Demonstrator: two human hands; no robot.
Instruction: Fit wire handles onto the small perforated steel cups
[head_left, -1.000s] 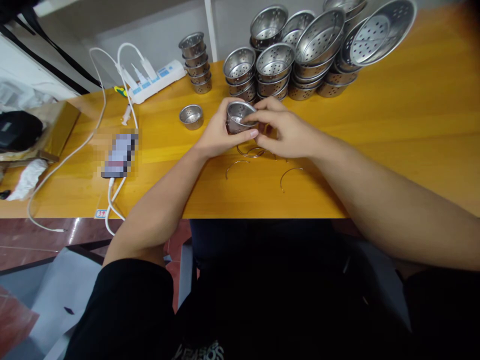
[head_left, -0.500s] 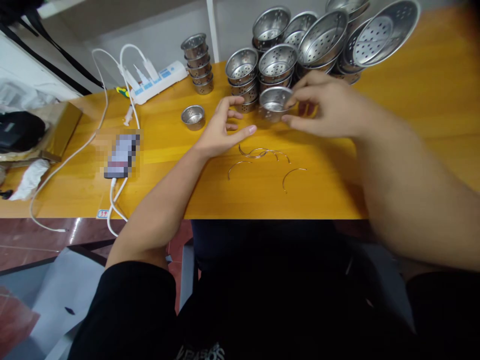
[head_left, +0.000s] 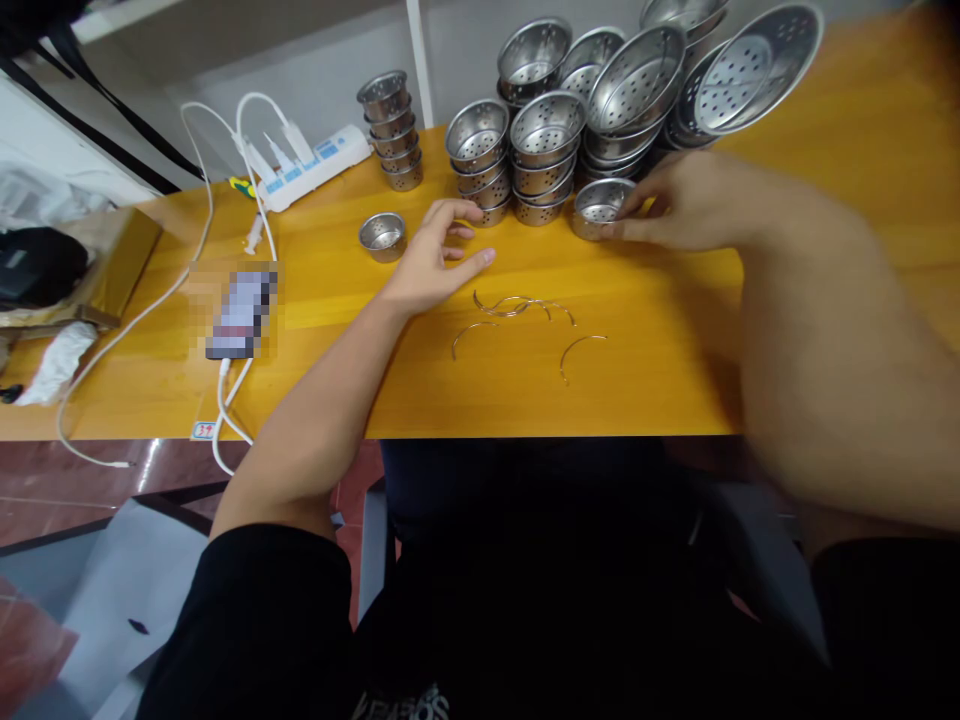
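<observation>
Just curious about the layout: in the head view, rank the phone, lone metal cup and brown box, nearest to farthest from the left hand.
1. Lone metal cup: just left of the left hand.
2. Phone: farther left, lower in view.
3. Brown box: far left.

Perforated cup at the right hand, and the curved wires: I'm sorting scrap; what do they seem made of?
Perforated cup: probably stainless steel, shiny, by its silvery glints. Curved wires: likely metal, coppery, with bright highlights; the yellow tabletop may tint them.
</observation>
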